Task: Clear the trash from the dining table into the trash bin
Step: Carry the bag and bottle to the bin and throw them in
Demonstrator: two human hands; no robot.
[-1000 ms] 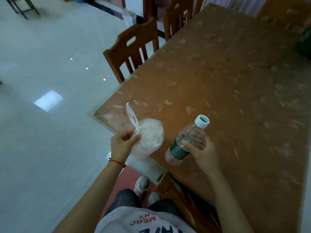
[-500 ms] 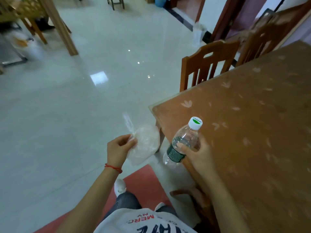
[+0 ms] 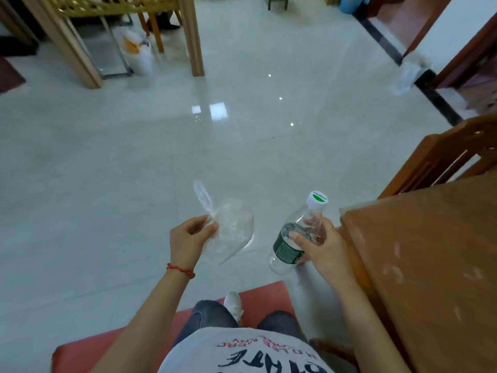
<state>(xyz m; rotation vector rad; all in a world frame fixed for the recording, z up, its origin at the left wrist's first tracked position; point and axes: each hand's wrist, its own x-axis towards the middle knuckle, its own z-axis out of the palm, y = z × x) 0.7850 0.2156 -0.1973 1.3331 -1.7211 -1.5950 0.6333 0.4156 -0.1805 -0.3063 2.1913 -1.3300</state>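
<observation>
My left hand pinches the knotted neck of a clear plastic bag, which hangs over the pale floor. My right hand grips a clear plastic water bottle with a green label and a white cap, tilted with the cap pointing up and away. Both hands are held out in front of me, left of the dining table, whose corner fills the lower right. A white bag-lined bin with something orange inside stands far off at the upper left, among wooden legs.
A wooden chair stands at the table's far side on the right. A red mat lies under my feet. Wooden furniture legs rise at the top left. A dark door threshold runs along the upper right. Glossy open floor lies ahead.
My view has swung left, away from the table toward the open floor. Both hands, still holding the bag and the bottle, have come off the tabletop and now hang over the floor.
</observation>
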